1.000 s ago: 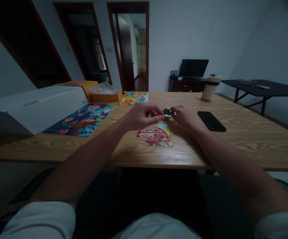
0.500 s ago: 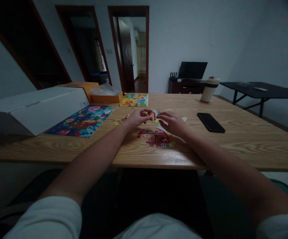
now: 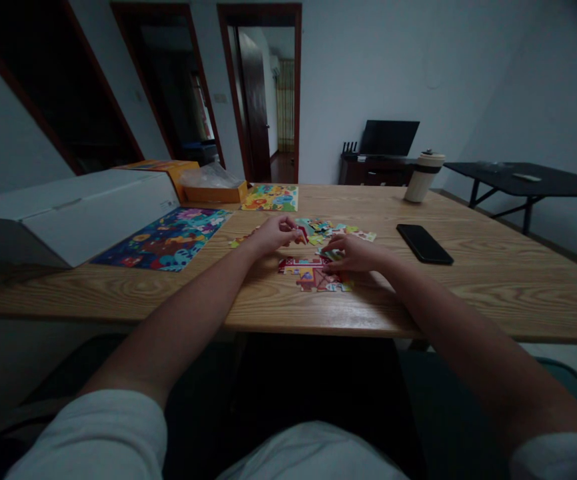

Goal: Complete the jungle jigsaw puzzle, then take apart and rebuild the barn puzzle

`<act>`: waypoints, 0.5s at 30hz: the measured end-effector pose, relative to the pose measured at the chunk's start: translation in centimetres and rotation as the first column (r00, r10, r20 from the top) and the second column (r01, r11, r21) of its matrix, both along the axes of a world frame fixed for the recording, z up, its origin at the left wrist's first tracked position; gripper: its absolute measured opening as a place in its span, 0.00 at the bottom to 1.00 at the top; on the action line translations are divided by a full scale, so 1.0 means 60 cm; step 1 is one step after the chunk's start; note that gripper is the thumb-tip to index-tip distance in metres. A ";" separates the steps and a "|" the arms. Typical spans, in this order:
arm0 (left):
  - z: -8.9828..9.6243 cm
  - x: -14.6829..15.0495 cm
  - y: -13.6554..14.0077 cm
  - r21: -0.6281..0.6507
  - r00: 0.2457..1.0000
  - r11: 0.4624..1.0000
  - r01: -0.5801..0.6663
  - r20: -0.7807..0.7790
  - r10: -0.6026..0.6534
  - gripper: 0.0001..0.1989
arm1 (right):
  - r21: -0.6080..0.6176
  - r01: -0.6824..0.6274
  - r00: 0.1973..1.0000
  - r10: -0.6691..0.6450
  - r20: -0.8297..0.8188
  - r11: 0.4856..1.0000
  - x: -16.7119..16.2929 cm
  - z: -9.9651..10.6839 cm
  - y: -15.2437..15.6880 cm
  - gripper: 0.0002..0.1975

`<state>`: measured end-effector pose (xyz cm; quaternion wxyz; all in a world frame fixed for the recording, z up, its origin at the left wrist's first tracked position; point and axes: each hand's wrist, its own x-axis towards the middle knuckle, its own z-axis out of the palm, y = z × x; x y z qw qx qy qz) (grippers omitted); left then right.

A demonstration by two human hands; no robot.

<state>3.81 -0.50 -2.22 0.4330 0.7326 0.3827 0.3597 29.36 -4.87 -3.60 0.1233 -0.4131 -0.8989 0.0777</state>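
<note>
My left hand (image 3: pixel 274 236) is raised a little over the table, its thumb and fingers pinching a red-and-white jigsaw puzzle piece (image 3: pixel 302 233). Just below and to the right lies a partly joined jigsaw puzzle section (image 3: pixel 311 277), in red with a barn-like picture. At its upper right edge is my right hand (image 3: pixel 352 253), with thumb and fingers curled around a pale green part of the section; the hand partly covers it. Loose puzzle pieces (image 3: pixel 321 229) are heaped behind the hands, and a few more show beyond my left wrist.
A dark blue picture sheet (image 3: pixel 168 240) lies left beside a long white box (image 3: pixel 103 210). Farther back are an orange box tray (image 3: pixel 216 193) with clear plastic and a yellow picture sheet (image 3: pixel 270 198). On the right are a black phone (image 3: pixel 423 244) and a cream tumbler (image 3: pixel 424 179).
My right hand has moved away from the piece in my left hand, down and toward me onto the joined section. My left hand keeps the piece, nearly in place.
</note>
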 end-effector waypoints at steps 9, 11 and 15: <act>-0.028 0.021 -0.006 0.210 0.925 0.977 -0.026 -0.367 0.104 0.15 | 0.016 -0.003 0.999 0.004 -0.039 1.000 -0.005 0.003 -0.010 0.22; -0.023 0.022 -0.010 0.306 0.846 0.952 -0.014 -0.504 0.174 0.18 | 0.031 -0.015 0.999 0.016 -0.039 0.999 -0.010 0.001 -0.010 0.21; -0.012 0.015 -0.015 0.361 0.744 0.931 0.051 -0.636 0.206 0.23 | 0.039 -0.028 0.998 0.030 -0.054 0.999 -0.015 0.000 -0.011 0.18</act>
